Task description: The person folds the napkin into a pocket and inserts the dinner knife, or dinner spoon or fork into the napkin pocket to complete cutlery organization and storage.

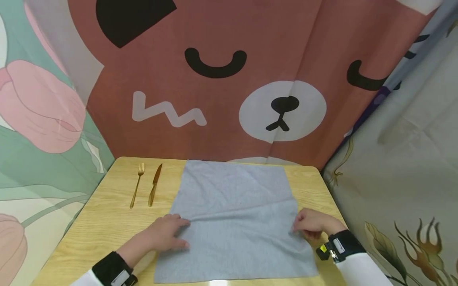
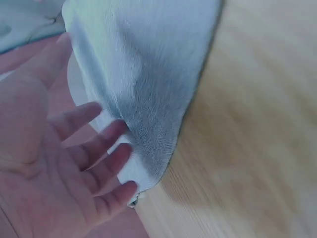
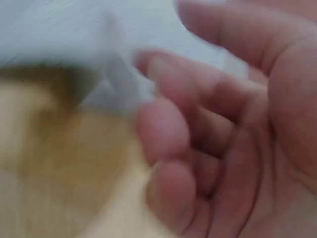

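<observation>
A light grey-blue cloth [image 1: 239, 238] lies spread over the table, with a few creases across its middle. At its left edge my left hand [image 1: 166, 232] reaches over the cloth, fingers extended and spread. The left wrist view shows the palm side of that hand [image 2: 54, 163] with nothing in its grasp. Beside the right edge is my right hand [image 1: 313, 223], its fingers bent loosely and their tips at the cloth. In the blurred right wrist view, a gap shows between thumb [image 3: 213, 22] and forefinger.
A gold fork [image 1: 136, 186] and a gold knife [image 1: 155, 184] lie side by side on the wooden table [image 1: 103, 230], left of the cloth. Behind stands a curtain [image 1: 222, 95] printed with a bear face; patterned fabric [image 1: 400, 159] hangs at the right.
</observation>
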Demonstrator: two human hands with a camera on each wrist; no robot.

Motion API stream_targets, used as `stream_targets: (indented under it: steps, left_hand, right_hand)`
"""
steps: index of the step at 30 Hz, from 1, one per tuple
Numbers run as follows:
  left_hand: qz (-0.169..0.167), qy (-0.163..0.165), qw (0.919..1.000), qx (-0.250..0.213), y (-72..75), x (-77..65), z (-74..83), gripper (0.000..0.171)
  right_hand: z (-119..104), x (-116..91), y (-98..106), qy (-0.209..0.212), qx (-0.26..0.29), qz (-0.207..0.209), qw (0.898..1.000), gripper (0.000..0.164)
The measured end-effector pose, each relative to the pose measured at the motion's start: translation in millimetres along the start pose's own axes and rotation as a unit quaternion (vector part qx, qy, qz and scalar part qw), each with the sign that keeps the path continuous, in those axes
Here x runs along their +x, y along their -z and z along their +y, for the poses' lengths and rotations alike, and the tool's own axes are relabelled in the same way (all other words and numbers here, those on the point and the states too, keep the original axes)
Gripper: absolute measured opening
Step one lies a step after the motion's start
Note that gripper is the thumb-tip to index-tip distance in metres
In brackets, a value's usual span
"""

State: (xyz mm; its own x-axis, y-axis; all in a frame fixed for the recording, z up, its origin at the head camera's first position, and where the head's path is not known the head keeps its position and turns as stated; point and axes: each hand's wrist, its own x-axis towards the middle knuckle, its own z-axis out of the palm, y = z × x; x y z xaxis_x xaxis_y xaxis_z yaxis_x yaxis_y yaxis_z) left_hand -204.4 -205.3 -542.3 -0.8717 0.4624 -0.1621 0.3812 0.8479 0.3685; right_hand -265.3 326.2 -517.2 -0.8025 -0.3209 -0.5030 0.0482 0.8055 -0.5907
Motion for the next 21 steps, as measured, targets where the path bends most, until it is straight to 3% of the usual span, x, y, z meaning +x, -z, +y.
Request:
stream_targets:
  steps: [2, 5, 8, 10, 14, 17, 21]
  left_hand:
    - [0.045, -0.007, 0.9989, -0.009, 1.3, 13.4, -1.1, 0.065]
    - [0.094, -0.013, 0.9953, -0.018, 3.2, 37.2, -1.5, 0.055]
    - [0.104, -0.009, 0.9941, -0.03, 5.0, 62.6, -2.8, 0.052]
    - [0.092, 0.001, 0.9951, -0.034, 4.8, 78.5, -6.2, 0.055]
    - [0.032, 0.036, 0.9982, -0.036, 2.9, 95.7, -14.6, 0.072]
    - [-0.007, 0.055, 0.998, -0.03, 0.6, 96.4, -17.5, 0.084]
    - [-0.018, 0.075, 0.9967, -0.026, 0.5, 93.4, -16.4, 0.089]
  right_hand:
    - [-11.2, 11.3, 3.7, 0.025, -0.004, 0.077, 0.997, 0.027]
    - [-27.2, 31.9, 3.7, 0.043, -0.021, 0.176, 0.983, 0.028]
    - [-38.4, 54.0, -5.3, 0.023, -0.052, 0.217, 0.974, 0.04]
    - [-43.0, 69.3, -13.2, 0.012, -0.072, 0.217, 0.973, 0.049]
    - [-48.4, 94.4, -29.2, -0.017, -0.107, 0.191, 0.976, 0.066]
    - [-50.2, 105.1, -35.3, -0.038, -0.127, 0.168, 0.977, 0.074]
    - [-53.7, 112.1, -35.4, -0.045, -0.136, 0.152, 0.978, 0.076]
